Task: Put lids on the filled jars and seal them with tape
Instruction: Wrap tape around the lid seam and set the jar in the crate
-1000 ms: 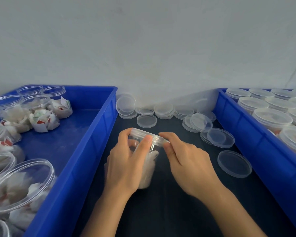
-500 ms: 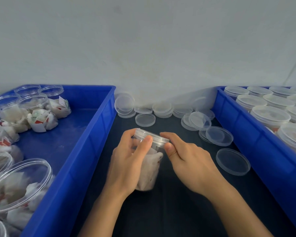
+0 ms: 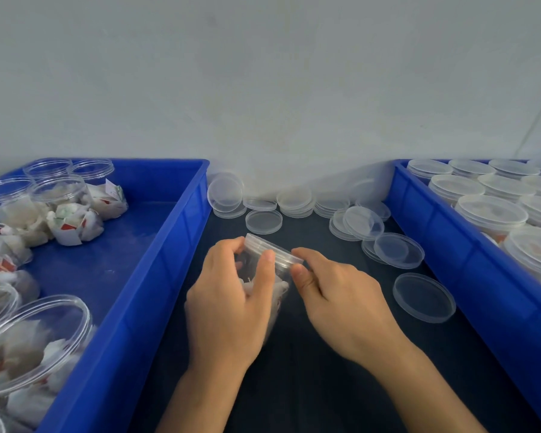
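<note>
A pale grey wall [image 3: 263, 89] fills the upper half of the frame above a dark work surface [image 3: 310, 385]. No brand or writing can be read anywhere; the packets carry only red and green marks too blurred to make out. At the left edge, a blue bin [image 3: 156, 276] holds open clear jars [image 3: 57, 195] stuffed with white packets [image 3: 72, 226]. In the lower centre, the left hand [image 3: 228, 310] wraps its fingers around a clear filled jar [image 3: 272, 289], tilted over the dark surface, with its thumb against the side just under the lid [image 3: 275, 250]. The right hand [image 3: 341, 295] pinches that lid's right edge between thumb and forefinger. Loose clear lids [image 3: 294, 200] lie stacked and scattered along the wall, and 1 single lid [image 3: 423, 296] lies right of the hands. At the right edge, a second blue bin [image 3: 469, 276] holds lidded jars [image 3: 491, 214] packed closely together.
</note>
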